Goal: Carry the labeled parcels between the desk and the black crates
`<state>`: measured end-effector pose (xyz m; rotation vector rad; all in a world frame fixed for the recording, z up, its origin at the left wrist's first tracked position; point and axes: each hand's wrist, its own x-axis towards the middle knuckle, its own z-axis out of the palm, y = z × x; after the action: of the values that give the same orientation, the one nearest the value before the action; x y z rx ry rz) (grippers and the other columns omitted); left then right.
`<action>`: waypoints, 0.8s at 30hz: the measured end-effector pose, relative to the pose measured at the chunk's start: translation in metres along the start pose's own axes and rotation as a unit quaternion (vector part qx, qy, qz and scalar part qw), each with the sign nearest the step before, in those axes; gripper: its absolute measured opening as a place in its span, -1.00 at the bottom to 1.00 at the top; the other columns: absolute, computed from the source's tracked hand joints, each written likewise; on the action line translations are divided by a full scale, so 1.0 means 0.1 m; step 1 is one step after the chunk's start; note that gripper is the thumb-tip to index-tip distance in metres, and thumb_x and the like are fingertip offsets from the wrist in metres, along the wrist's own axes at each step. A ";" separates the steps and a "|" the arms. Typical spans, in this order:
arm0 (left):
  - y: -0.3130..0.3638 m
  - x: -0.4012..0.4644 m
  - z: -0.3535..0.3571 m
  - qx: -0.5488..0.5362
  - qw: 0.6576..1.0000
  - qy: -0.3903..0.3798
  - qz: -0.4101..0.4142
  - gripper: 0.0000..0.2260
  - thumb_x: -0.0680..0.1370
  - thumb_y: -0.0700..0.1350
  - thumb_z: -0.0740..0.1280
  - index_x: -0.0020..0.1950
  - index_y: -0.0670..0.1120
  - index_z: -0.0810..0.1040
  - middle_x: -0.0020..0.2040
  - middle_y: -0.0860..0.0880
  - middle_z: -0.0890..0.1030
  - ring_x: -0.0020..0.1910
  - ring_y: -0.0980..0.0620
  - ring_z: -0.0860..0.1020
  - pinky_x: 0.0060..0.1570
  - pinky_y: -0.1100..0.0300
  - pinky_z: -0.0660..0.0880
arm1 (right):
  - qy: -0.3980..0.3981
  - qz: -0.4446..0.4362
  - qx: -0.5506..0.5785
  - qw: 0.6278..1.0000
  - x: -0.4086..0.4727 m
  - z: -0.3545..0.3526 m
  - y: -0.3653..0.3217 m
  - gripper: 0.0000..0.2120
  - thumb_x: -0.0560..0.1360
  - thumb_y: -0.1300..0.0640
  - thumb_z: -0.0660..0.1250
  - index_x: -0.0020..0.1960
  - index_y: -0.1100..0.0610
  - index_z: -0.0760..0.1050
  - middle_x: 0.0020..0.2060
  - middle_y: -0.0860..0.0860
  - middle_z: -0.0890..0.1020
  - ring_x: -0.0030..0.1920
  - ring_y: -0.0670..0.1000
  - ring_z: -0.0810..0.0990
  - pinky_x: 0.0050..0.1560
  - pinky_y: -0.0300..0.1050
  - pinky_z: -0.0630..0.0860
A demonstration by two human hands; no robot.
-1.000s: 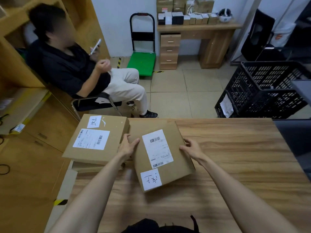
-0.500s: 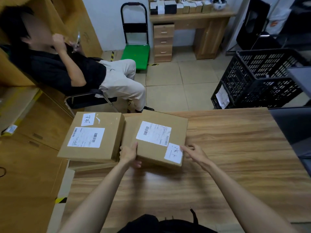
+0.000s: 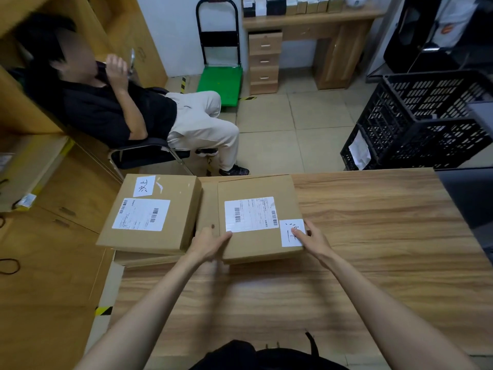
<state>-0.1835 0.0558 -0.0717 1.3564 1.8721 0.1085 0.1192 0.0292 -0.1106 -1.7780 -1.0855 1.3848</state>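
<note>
**Both hands on the near corners of a labelled parcel**

The parcel (image 3: pixel 260 217) is a flat, squarish box of smooth brown cardboard lying on the table (image 3: pixel 373 249), a light wood-grain top. Its sides run square to the table's edges, with no clear long axis. The white shipping label (image 3: pixel 249 214) on top runs left to right, and a small white handwritten sticker (image 3: pixel 292 233) sits at the parcel's near right corner.

The left hand (image 3: pixel 209 243) grips the parcel's near left corner, thumb laid on top and fingers curled against the side. The right hand (image 3: pixel 309 237) holds the near right corner, thumb pressed on the sticker, the other fingers round the edge.

Just left of the parcel, a second labelled cardboard box (image 3: pixel 149 213) sits on a stack at the table's left edge, slightly skewed, its handwritten sticker at the far end. Beyond the parcel on the tiled floor, a seated person (image 3: pixel 120 108) leans back in a chair. Far right of the parcel stand stacked black crates (image 3: pixel 424 124) of perforated plastic lattice.
</note>
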 end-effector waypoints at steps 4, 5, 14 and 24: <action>0.08 0.19 -0.14 -0.069 0.993 0.046 0.088 -0.16 0.54 0.05 0.48 0.66 -0.06 0.06 0.57 -0.18 0.28 0.52 -0.16 0.30 0.46 -0.01 0.29 | -0.036 -0.007 -0.016 0.999 0.05 -0.10 -0.03 -0.63 0.57 0.16 0.39 0.35 -0.02 0.49 0.11 -0.05 0.69 0.12 0.01 0.65 0.21 -0.02 0.55; 0.08 0.25 -0.17 -0.077 0.991 0.053 0.094 -0.13 0.52 0.03 0.50 0.67 -0.01 0.03 0.60 -0.15 0.21 0.56 -0.13 0.24 0.51 -0.07 0.23 | -0.046 -0.008 -0.017 0.999 0.05 -0.14 -0.05 -0.64 0.58 0.19 0.38 0.35 -0.01 0.50 0.10 -0.04 0.69 0.09 0.00 0.65 0.16 -0.07 0.56; 0.12 0.54 -0.31 0.026 0.992 0.004 0.120 -0.10 0.51 0.06 0.52 0.66 -0.10 0.05 0.65 -0.07 0.13 0.60 -0.08 0.16 0.50 0.07 0.16 | -0.108 0.001 -0.024 0.994 0.16 -0.41 -0.11 -0.63 0.59 0.25 0.35 0.38 0.07 0.49 0.19 0.00 0.67 0.15 -0.02 0.63 0.11 -0.17 0.56; 0.03 0.29 -0.12 -0.023 0.998 0.059 0.027 -0.27 0.44 0.11 0.56 0.45 -0.22 0.39 0.38 -0.19 0.44 0.37 -0.16 0.42 0.31 0.02 0.40 | 0.103 0.055 -0.028 0.993 0.08 -0.13 0.05 -0.15 0.46 -0.03 0.52 0.55 0.25 0.15 0.36 0.13 0.48 0.35 0.06 0.45 0.26 -0.24 0.37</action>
<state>-0.1921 0.0860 -0.0780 1.3966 1.9173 0.2624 0.1334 0.0342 -0.1153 -1.9973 -0.9367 1.2113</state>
